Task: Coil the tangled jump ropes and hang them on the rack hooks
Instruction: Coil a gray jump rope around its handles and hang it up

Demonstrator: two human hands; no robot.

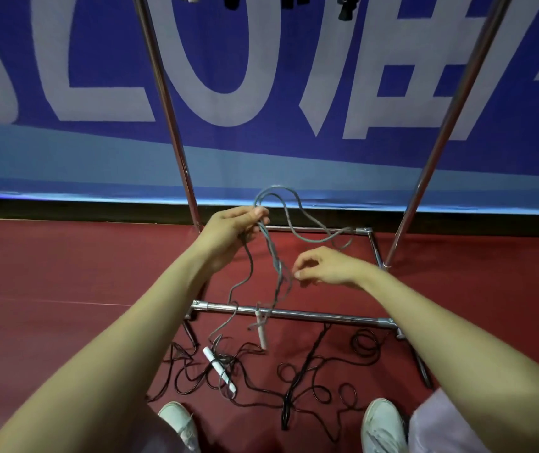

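The left hand (234,232) is raised above the rear bar of the rack base (294,313), with its fingers curled around a bundle of loops of the grey jump rope (276,256). One loop stands above the hand and another trails right, toward the rear right corner of the base. The right hand (327,266) hovers lower and to the right, with its fingertips (297,274) curled just beside the hanging strands. Whether they pinch a strand cannot be determined. From the left hand the strands drop across the front bar of the base. One white handle (261,331) hangs just past that bar, and the second white handle (219,367) lies on the red floor (49,273) near the front left corner of the base. The black jump ropes (304,377) lie tangled on the floor along the front edge of the base, between the front bar and the two white shoes (382,423). The left upright (163,109) and the right upright (457,109) of the rack diverge upward, and both hands work in the gap between them. Behind the rack, a blue banner (294,152) meets the far edge of the floor. Dark items (345,8) hang at the top edge of the view.
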